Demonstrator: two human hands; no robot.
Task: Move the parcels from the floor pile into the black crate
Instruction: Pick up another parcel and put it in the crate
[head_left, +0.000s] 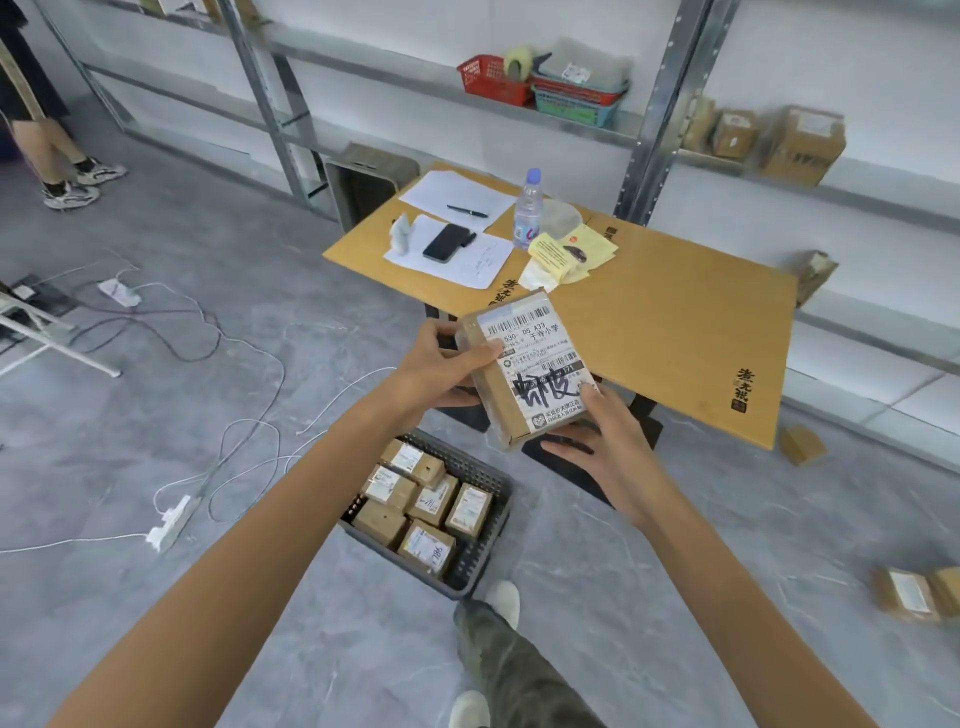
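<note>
Cardboard parcel (524, 364) gripped both sides: left hand (441, 371) fingers curled round edge, right hand (605, 441) cupping lower corner.

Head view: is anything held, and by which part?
A labelled parcel, in both hands: left hand on its upper left side, right hand at its lower right corner.

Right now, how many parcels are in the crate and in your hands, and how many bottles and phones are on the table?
Parcels showing in the black crate: 6
Held parcel, gripped by left hand and right hand: 1
Water bottle on the table: 1
Phone on the table: 1
Total: 9
</note>
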